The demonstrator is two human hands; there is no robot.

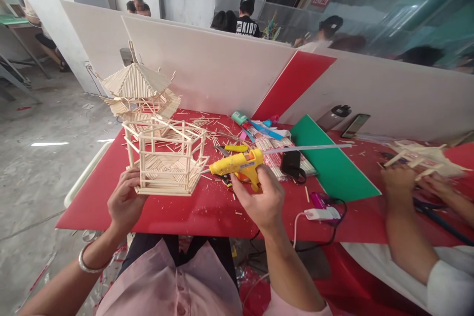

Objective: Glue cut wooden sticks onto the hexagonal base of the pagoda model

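My left hand (128, 195) grips the lower left corner of an open wooden stick frame (166, 175), holding it up over the red table. The frame has several uprights, top rails and a floor of thin sticks. In my right hand (261, 197) is a yellow hot glue gun (237, 163), its nozzle pointing left, close to the frame's right-hand side. Whether the nozzle touches the sticks I cannot tell. A long clear glue stick (307, 149) juts out of the gun's back. Behind the frame stands a pagoda-like stick model (138, 84) with a pointed roof.
Loose sticks (200, 121) and yellow-handled pliers (235, 148) lie on the red tabletop (218, 217). Beyond the gun are bagged sticks (272, 158), a black adapter (291, 163) and a green board (326, 168). A white power strip (322, 214) sits nearer. At right, a co-worker's hands (400, 177) hold another stick piece.
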